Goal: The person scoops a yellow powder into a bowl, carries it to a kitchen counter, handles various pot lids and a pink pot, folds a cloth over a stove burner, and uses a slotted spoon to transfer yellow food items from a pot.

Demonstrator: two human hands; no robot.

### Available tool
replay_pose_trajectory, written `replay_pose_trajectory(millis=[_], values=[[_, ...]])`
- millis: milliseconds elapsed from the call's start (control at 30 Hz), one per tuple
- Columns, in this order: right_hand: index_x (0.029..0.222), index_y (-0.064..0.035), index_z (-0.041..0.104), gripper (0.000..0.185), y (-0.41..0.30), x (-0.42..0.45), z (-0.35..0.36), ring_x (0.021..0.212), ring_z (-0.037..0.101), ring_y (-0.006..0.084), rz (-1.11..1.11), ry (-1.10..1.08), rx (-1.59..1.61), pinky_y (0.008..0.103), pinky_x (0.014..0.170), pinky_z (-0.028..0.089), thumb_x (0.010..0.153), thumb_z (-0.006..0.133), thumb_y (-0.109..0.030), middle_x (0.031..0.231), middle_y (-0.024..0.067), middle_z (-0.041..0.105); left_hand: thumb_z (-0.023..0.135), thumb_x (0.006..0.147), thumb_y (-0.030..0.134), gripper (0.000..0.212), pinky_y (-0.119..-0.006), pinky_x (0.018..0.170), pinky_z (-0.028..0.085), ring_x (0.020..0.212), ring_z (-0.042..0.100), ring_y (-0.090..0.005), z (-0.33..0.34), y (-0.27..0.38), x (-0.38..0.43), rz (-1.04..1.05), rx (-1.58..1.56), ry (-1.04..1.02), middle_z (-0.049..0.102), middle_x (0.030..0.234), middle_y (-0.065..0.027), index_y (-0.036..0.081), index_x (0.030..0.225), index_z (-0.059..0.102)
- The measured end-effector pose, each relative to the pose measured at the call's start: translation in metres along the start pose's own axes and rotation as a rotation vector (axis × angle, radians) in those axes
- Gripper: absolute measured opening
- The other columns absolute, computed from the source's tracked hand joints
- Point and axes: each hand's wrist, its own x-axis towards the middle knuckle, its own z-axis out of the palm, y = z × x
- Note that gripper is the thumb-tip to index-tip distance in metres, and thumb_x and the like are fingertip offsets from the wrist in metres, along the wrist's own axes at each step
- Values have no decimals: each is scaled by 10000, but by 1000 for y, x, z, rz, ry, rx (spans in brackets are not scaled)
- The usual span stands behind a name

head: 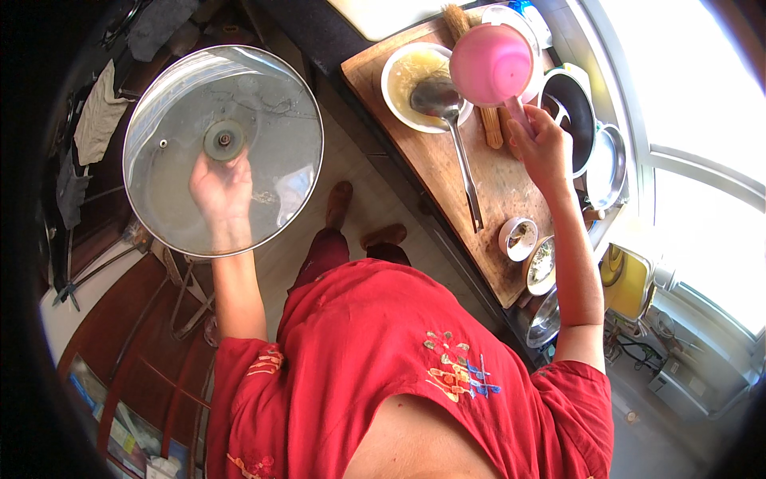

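Note:
My left hand [224, 185] grips the knob of a large round glass pot lid [263, 126] with a metal rim. The hand shows through the glass, and the lid is held up over the floor on the left. My right hand [543, 146] is closed around the handle of a pink plastic dipper [488, 66], raised above the wooden board. Beside the dipper stands a white bowl [392, 99] of pale yellowish food or liquid. A metal ladle [458, 155] rests with its head in that bowl and its long handle across the board.
The wooden cutting board [431, 158] carries a small white bowl [517, 239], a bowl with chopped greens [541, 266] and a straw brush [492, 129]. A dark pan [577, 117] and a metal basin [607, 164] line the window side. Dark wooden shelving [137, 353] stands at left.

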Motion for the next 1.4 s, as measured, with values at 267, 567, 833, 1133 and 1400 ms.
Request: replay_pose_trajectory(millis=[267, 567, 833, 1133, 1400], values=[[999, 33, 581, 294, -13, -1, -15, 539, 537, 67, 160, -35, 286, 212, 476, 417, 806, 607, -187, 652, 57, 603, 359, 846, 117, 248, -244, 425, 311, 593, 398, -183, 8, -6, 1, -2, 32, -14, 499, 873, -143, -36, 1008, 469], [1052, 0, 528, 256, 9, -42, -83, 454, 366, 13, 433, -42, 1392, 136, 378, 250, 873, 501, -180, 664, 2, 496, 373, 822, 111, 281, -220, 395, 281, 620, 382, -179, 24, -27, 15, -83, 4, -51, 492, 972, -189, -58, 1029, 457], [1263, 78, 304, 433, 49, -173, -163, 391, 258, 22, 333, 309, 1470, 164, 429, 243, 939, 351, -207, 644, -19, 446, 415, 785, 79, 386, -210, 410, 281, 639, 355, -158, 101, -92, 27, -329, 46, -287, 432, 1091, -263, -129, 1109, 388], [1124, 29, 462, 296, 131, -399, -204, 438, 398, 19, 775, 846, 1149, 132, 400, 316, 892, 468, -155, 706, 23, 523, 409, 817, 107, 341, -200, 403, 282, 644, 377, -160, 184, -238, -27, -621, 112, -535, 466, 1064, -247, -90, 1094, 440], [989, 27, 573, 235, 187, -539, -169, 461, 438, 21, 1118, 743, 731, 153, 410, 336, 828, 573, -145, 647, 17, 565, 372, 851, 143, 302, -215, 414, 317, 715, 462, -200, 183, -382, -132, -820, 320, -579, 511, 1076, -223, -23, 1070, 497]])
